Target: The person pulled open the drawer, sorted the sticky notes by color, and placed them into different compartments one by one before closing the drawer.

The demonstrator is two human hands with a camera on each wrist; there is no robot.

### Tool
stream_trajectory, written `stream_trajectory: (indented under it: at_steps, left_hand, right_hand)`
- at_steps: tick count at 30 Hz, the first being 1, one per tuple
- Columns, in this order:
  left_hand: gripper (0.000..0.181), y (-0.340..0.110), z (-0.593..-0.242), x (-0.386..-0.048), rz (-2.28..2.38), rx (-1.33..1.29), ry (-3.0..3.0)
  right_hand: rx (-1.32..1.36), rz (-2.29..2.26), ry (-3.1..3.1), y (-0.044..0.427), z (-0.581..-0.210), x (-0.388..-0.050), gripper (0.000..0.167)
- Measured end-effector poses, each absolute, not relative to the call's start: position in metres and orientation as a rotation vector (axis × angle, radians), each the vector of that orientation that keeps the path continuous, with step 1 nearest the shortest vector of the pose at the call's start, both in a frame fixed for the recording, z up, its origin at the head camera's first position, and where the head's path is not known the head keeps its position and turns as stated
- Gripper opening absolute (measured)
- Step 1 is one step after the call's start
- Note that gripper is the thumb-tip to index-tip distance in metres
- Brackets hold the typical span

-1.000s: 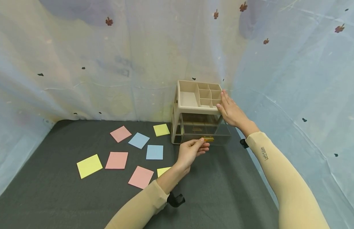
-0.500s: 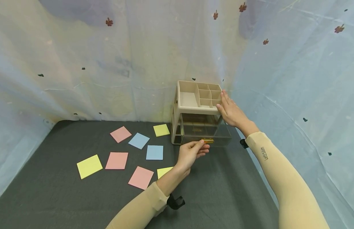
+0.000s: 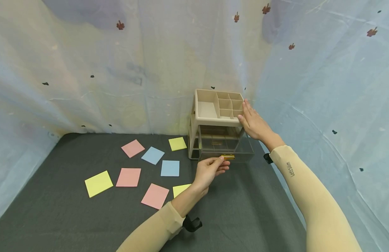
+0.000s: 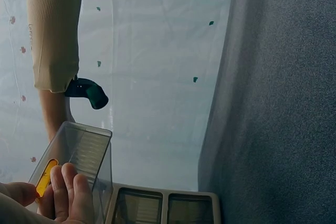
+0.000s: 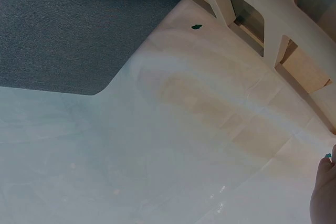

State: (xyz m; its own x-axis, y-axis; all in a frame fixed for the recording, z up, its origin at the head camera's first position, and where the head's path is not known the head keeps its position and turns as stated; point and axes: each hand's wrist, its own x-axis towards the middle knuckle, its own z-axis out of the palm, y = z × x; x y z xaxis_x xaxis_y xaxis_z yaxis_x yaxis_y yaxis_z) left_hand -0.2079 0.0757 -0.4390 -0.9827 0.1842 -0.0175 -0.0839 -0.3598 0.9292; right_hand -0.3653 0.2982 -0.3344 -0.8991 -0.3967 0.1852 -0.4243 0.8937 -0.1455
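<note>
A beige desktop drawer organizer (image 3: 218, 121) stands at the back of the dark table, with a divided tray on top. Its upper transparent drawer (image 3: 243, 148) is pulled well out toward me. My left hand (image 3: 208, 172) pinches that drawer's gold handle (image 3: 227, 157) between thumb and fingers; the left wrist view shows the thumb against the yellow-looking handle (image 4: 47, 178). My right hand (image 3: 258, 123) rests with straight fingers along the right top edge of the organizer. Only a bit of the right hand (image 5: 323, 195) shows in the right wrist view, beside the organizer's side frame (image 5: 270, 40).
Several square sticky-note pads lie left of the organizer: pink (image 3: 128, 177), blue (image 3: 170, 168) and yellow (image 3: 98, 183). Another yellow pad (image 3: 181, 189) is partly hidden by my left forearm. Patterned cloth (image 3: 163, 63) hangs behind and on both sides of the table (image 3: 71, 224).
The clear drawer has slid slightly farther out toward me, its handle moving with my left hand's pinch. My right hand keeps its place on the organizer's edge.
</note>
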Motion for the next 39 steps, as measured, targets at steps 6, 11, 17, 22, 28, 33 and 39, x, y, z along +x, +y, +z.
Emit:
stream_trajectory:
  at_steps: [6, 11, 17, 22, 28, 33, 39]
  left_hand:
    - [0.030, 0.074, -0.438, -0.207, 2.448, 0.145, 1.677]
    - [0.031, 0.068, -0.438, -0.206, 2.367, 0.224, 1.747]
    - [0.035, 0.058, -0.443, -0.205, 2.254, 0.390, 1.835]
    - [0.045, 0.047, -0.447, -0.202, 2.116, 0.601, 1.938]
    - [0.047, 0.031, -0.454, -0.199, 1.905, 0.811, 2.216]
    - [0.045, 0.016, -0.463, -0.197, 1.730, 0.959, 2.408]
    - [0.045, -0.001, -0.477, -0.198, 1.576, 1.054, 2.517]
  right_hand:
    - [0.631, 0.291, -2.904, 0.298, -0.333, -0.364, 0.073]
    - [0.629, 0.283, -2.912, 0.298, -0.333, -0.364, 0.072]
    - [0.625, 0.281, -2.914, 0.298, -0.334, -0.363, 0.072]
    - [0.640, 0.301, -2.907, 0.299, -0.333, -0.362, 0.072]
    - [0.643, 0.306, -2.909, 0.300, -0.333, -0.362, 0.073]
    - [0.655, 0.312, -2.909, 0.300, -0.334, -0.364, 0.074]
    - [0.647, 0.306, -2.910, 0.300, -0.335, -0.365, 0.074]
